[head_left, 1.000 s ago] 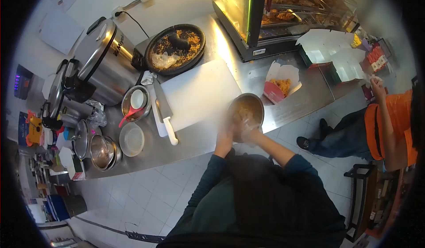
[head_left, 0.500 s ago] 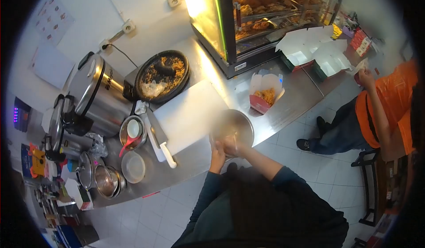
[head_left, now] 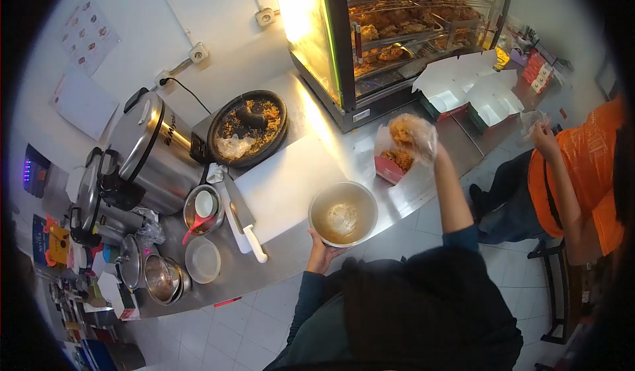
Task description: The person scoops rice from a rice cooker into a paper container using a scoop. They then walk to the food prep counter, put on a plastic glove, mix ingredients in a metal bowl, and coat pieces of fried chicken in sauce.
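Observation:
My left hand (head_left: 321, 255) grips the near left rim of a metal bowl (head_left: 343, 213), which is tilted toward me and has light residue inside. Clear plastic covers my right hand (head_left: 426, 139), which is closed on a piece of fried chicken (head_left: 402, 130). That piece is over the back of a red and white takeaway box (head_left: 390, 170); I cannot tell whether it touches the box. Inside the open box lies crumbly orange-brown food (head_left: 399, 158). A white cutting board (head_left: 288, 172) lies left of the bowl, with a white-handled knife (head_left: 253, 244) along its left edge.
A large stone mortar (head_left: 276, 135) with a pestle and crumbs stands behind the board. Two open boxes (head_left: 463, 83) sit near a lit display cabinet (head_left: 344, 99) of fried chicken. Rice cookers (head_left: 155, 166) and bowls (head_left: 162, 278) crowd the left. A person in orange (head_left: 575, 172) stands at right.
My right hand has left the bowl and moved right to the takeaway box, where fried chicken now shows in its grasp. My left hand still holds the bowl, which has shifted slightly down.

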`<state>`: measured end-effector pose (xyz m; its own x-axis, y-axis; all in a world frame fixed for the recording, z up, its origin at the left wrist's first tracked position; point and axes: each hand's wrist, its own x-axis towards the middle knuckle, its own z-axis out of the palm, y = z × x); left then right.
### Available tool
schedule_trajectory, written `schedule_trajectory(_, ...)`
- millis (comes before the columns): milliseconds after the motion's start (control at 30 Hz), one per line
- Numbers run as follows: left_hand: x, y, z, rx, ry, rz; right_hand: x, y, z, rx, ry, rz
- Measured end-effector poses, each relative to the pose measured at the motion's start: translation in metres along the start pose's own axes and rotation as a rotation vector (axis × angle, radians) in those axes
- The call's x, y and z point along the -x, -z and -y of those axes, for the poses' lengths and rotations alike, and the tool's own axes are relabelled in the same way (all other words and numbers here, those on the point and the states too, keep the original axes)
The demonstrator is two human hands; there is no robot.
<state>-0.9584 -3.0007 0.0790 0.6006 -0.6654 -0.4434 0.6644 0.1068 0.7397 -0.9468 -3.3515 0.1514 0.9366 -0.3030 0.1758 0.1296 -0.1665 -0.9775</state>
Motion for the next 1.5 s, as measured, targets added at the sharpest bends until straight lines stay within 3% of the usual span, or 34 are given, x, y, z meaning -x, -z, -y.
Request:
schedule_trajectory(33, -0.001, 0.003, 0.001, 0.003, 0.004, 0.01, -0.012, 0.017, -0.018, 0.273, 0.055, 0.025)
schedule_trajectory(67, -0.002, 0.004, 0.002, 0.007, 0.007, 0.021, -0.017, 0.023, -0.022, -0.072, -0.215, 0.047)
schedule_trajectory(167, -0.001, 0.004, 0.0, 0.005, 0.011, 0.034, -0.037, 0.012, -0.028, 1.24, -0.424, 0.248)
schedule_trajectory(200, -0.002, 0.004, -0.001, 0.005, 0.014, 0.041, -0.016, -0.022, 0.03, 1.001, -0.521, -0.168)
schedule_trajectory(300, -0.003, 0.007, 0.001, -0.004, 0.015, 0.039, -0.026, -0.02, -0.006, 1.267, -0.223, -0.172)
schedule_trajectory(500, 0.0, -0.003, -0.002, -0.064, -0.03, -0.117, -0.026, -0.016, -0.014, 1.556, -0.16, 0.048)
schedule_trajectory(600, -0.002, -0.001, 0.011, -0.074, -0.005, -0.275, -0.032, 0.001, -0.044, 0.769, -0.145, -0.137)
schedule_trajectory(733, 0.0, 0.018, 0.016, -0.145, -0.047, -0.537, -0.023, 0.017, -0.036, -0.08, -0.278, -0.185)
schedule_trajectory(800, 0.006, 0.027, 0.012, -0.091, -0.136, -0.613, -0.014, 0.017, -0.012, -0.439, -0.306, -0.142)
schedule_trajectory(833, 0.005, 0.032, 0.012, -0.14, -0.229, -0.696, 0.005, 0.01, 0.024, -0.632, -0.134, -0.066)
schedule_trajectory(900, -0.004, 0.057, 0.022, -0.271, -0.394, -0.842, 0.003, 0.023, 0.008, -0.942, -0.248, -0.056)
schedule_trajectory(933, -0.018, 0.068, 0.025, -0.352, -0.467, -0.908, 0.018, 0.014, 0.035, -1.18, -0.215, 0.024)
schedule_trajectory(967, -0.019, 0.055, 0.015, -0.367, -0.563, -0.914, 0.023, 0.012, 0.028, -1.239, -0.191, -0.252)
schedule_trajectory(1033, -0.008, 0.017, -0.011, -0.378, -0.697, -0.899, 0.034, 0.015, 0.02, -1.529, -0.042, -0.033)
schedule_trajectory(1133, -0.007, -0.023, -0.029, -0.42, -0.79, -0.837, 0.07, -0.008, 0.04, -1.593, 0.082, -0.249)
schedule_trajectory(1200, -0.013, -0.033, -0.027, -0.508, -0.82, -0.797, 0.08, -0.02, 0.024, -1.568, 0.257, -0.249)
schedule_trajectory(1267, -0.02, -0.036, -0.019, -0.693, -0.876, -0.819, 0.1, -0.029, 0.038, -1.856, 0.301, -0.071)
schedule_trajectory(1300, -0.023, -0.037, -0.015, -0.785, -0.902, -0.832, 0.108, -0.033, 0.044, -1.83, 0.279, -0.153)
schedule_trajectory(1500, -0.014, -0.034, -0.003, -0.833, -0.619, -0.935, 0.129, -0.023, 0.035, -1.767, 0.294, -0.347)
